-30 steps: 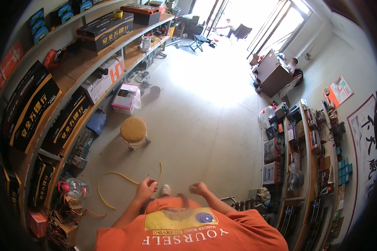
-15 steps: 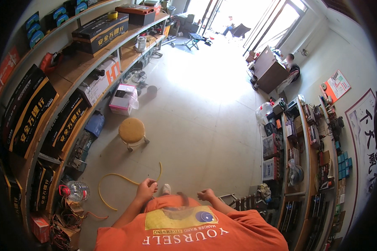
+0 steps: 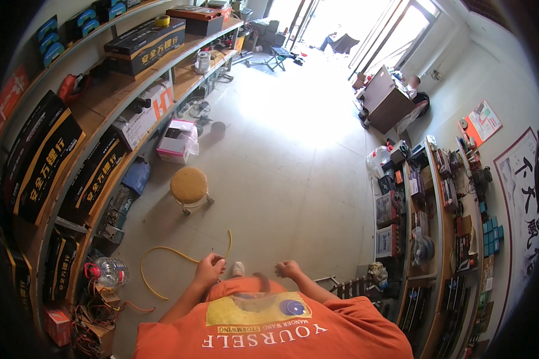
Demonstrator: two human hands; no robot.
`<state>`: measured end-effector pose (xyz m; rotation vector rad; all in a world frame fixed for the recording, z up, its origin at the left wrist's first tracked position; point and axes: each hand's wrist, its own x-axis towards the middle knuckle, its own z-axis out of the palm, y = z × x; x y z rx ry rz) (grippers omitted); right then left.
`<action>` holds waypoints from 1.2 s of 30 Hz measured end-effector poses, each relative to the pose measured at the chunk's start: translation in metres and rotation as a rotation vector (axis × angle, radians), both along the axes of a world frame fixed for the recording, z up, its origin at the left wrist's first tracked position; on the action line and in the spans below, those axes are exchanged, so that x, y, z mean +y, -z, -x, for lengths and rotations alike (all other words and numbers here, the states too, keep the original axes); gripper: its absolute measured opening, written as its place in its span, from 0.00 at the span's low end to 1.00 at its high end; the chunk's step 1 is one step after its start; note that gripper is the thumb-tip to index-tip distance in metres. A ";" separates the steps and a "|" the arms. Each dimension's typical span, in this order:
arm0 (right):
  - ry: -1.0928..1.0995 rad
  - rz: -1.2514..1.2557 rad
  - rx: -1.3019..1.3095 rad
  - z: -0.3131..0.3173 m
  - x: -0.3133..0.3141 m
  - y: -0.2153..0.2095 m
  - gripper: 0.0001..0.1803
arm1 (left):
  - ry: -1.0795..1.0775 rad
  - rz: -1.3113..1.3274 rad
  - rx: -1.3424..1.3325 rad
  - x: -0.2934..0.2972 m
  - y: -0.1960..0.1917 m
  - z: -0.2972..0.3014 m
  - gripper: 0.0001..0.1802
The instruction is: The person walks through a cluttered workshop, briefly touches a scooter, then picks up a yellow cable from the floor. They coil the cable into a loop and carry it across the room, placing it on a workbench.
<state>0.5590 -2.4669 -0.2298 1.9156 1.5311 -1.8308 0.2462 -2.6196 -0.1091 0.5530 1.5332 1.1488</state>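
A thin yellow hose (image 3: 147,255) passes through my left hand (image 3: 209,268), whose fingers are closed around it at the front of my body. One end of the hose sticks up beyond the fingers. The rest loops out to the left in a wide curve, and its other end hangs low. To the right, apart from the hose, my right hand (image 3: 288,269) is held out with loosely bent fingers and nothing visible in them. A light-coloured shoe (image 3: 238,268) shows between the two hands.
A yellow round stool (image 3: 188,185) stands ahead on the left. A large clear bottle (image 3: 111,272) and loose wires sit by the left shelves (image 3: 90,113), which hold black boxes (image 3: 145,45). Packed shelves (image 3: 407,221) line the right. A person sits behind a desk (image 3: 385,99).
My right hand has lifted slightly forward and to the left. The left hand stays on the hose almost unmoved. The person at the desk has shifted posture.
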 end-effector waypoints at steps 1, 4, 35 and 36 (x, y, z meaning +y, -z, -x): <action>-0.025 -0.011 -0.007 0.002 0.001 0.001 0.19 | -0.020 -0.008 -0.026 -0.002 0.001 0.000 0.10; -0.064 -0.019 -0.029 -0.001 0.004 0.015 0.18 | -0.067 0.007 -0.016 -0.009 0.004 0.002 0.10; -0.236 0.048 -0.003 0.097 -0.006 -0.008 0.13 | -0.724 0.042 -0.012 -0.160 0.004 0.105 0.07; -0.244 0.047 -0.004 0.103 -0.008 -0.007 0.13 | -0.739 0.039 -0.004 -0.164 0.006 0.106 0.07</action>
